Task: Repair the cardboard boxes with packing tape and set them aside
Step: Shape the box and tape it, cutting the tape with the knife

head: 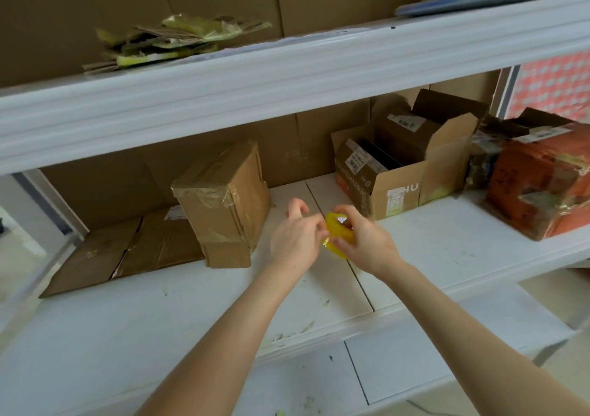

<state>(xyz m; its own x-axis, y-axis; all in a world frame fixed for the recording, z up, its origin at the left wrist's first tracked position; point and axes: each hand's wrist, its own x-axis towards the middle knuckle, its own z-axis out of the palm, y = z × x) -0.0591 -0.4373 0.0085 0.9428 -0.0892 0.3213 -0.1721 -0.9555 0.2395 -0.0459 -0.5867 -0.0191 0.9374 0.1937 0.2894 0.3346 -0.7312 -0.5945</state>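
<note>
Head view shows our yellow packing tape roll [339, 235] held over the white shelf [447, 249], largely hidden by our fingers. Our right hand [365, 241] curls round it. Our left hand [295, 238] pinches its edge, though we cannot tell if a loose end is caught. A taped cardboard box [223, 201] stands left, touching flattened cardboard [127, 251]. An open box [402, 173] and a blurred orange box [539, 182] sit right.
</note>
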